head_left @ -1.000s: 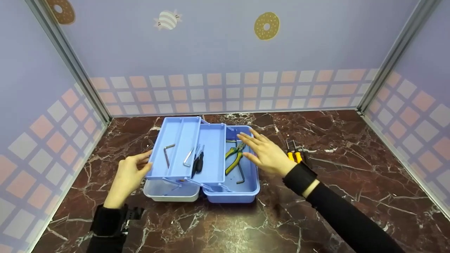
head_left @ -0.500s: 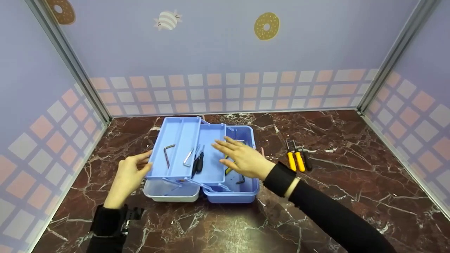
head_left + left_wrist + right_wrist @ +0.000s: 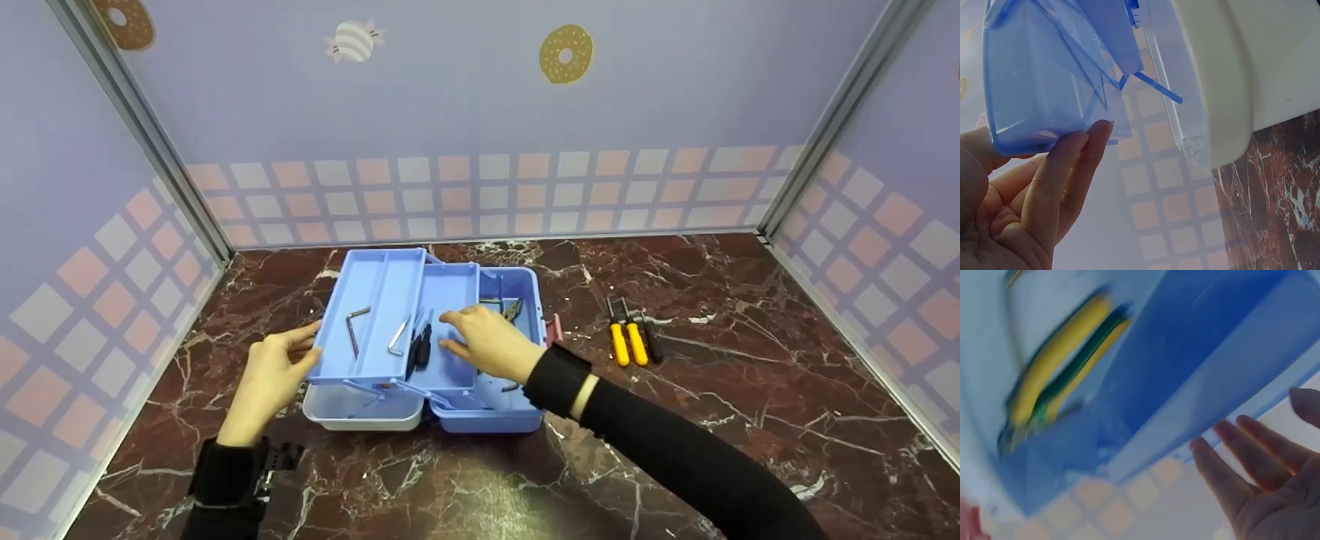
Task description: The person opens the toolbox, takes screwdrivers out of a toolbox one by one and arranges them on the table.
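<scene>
A blue cantilever toolbox (image 3: 491,422) stands unfolded on the table. My left hand (image 3: 262,379) holds the left edge of its upper tray (image 3: 366,289); the left wrist view shows the fingers pressed under that tray (image 3: 1027,95). Two hex keys, one dark (image 3: 351,330) and one silver (image 3: 398,339), lie in the upper tray. My right hand (image 3: 495,343) hovers over the right side of the lower tray (image 3: 450,289), fingers loosely extended and holding nothing. Black-handled screwdrivers (image 3: 424,351) lie to the left of its fingertips. Green-and-yellow pliers (image 3: 1061,363) rest in the box's bottom, partly hidden in the head view.
Two yellow-handled screwdrivers (image 3: 628,341) and a black-handled one (image 3: 654,345) lie on the marble-patterned table to the right. A pink latch (image 3: 553,328) juts from the box's right side. The pale-rimmed lid (image 3: 364,420) lies under the upper tray. Patterned walls enclose the table.
My right hand has moved left, from over the box's bottom compartment to over the lower tray, uncovering the yellow screwdrivers. My left hand has stayed at the tray's edge.
</scene>
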Motion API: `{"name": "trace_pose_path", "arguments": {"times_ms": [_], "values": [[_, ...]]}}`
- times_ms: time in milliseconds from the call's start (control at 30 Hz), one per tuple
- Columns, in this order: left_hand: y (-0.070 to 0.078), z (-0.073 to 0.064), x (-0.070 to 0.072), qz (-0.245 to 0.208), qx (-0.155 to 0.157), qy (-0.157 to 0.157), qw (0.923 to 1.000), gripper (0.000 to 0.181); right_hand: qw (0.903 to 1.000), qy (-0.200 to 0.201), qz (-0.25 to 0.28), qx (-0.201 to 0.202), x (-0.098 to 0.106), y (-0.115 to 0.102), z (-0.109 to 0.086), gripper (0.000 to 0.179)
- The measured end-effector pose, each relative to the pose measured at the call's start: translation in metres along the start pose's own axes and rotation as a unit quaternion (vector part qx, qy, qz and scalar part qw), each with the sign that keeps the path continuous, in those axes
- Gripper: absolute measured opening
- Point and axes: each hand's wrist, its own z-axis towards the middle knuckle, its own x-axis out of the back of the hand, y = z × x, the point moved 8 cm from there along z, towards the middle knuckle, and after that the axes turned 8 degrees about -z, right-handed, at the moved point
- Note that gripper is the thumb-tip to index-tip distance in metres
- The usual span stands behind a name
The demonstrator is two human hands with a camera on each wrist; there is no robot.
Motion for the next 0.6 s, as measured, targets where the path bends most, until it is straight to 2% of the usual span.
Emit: {"name": "trace_pose_path", "arguments": {"times_ms": [167, 300, 433, 600], "values": [[0.0, 0.0, 0.0, 0.0, 0.001, -0.001, 1.0, 0.04, 0.9997, 0.014, 0.004, 0.018, 0.002, -0.011, 0.008, 0.033], [0.0, 0.0, 0.0, -0.002, 0.0, 0.001, 1.0, 0.04, 0.9999, -0.009, 0.013, -0.007, -0.002, -0.013, 0.015, 0.034], [0.0, 0.0, 0.0, 0.0, -0.002, 0.0, 1.0, 0.04, 0.9988, -0.038, -0.008, -0.032, -0.007, -0.014, 0.024, 0.034], [-0.001, 0.0, -0.001, 0.003, -0.009, 0.002, 0.9999, 0.04, 0.9966, -0.036, -0.058, -0.046, -0.009, -0.016, 0.037, 0.036]]}}
